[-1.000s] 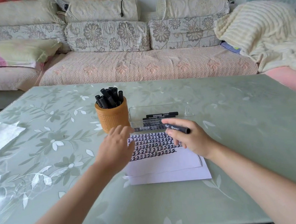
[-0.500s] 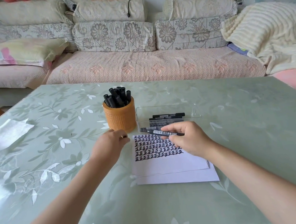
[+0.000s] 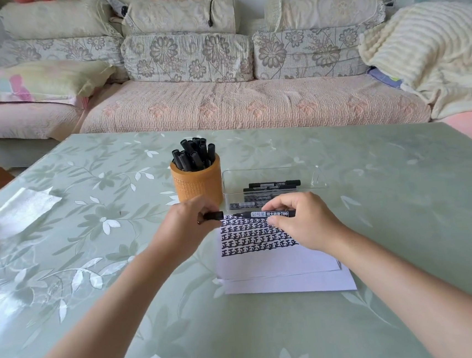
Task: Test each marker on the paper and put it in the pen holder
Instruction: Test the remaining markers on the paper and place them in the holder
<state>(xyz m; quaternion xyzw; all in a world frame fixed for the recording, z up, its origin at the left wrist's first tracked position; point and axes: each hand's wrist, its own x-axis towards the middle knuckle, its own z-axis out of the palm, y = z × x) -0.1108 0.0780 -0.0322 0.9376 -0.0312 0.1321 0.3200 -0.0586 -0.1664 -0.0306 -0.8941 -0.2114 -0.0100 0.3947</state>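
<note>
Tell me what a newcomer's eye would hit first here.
At the centre, the left hand and right hand hold a black marker over the paper, half covered in rows of black characters. Behind stands an orange pen holder crowded with markers, beside a clear tray holding a few more.

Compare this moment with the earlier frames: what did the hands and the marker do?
The left hand, open at the paper's left edge a second ago, closed in and now pinches the cap end of the marker. The right hand kept its grip on the barrel and turned it level over the paper's top edge. The pen holder, the clear tray and the paper stayed put.
</note>
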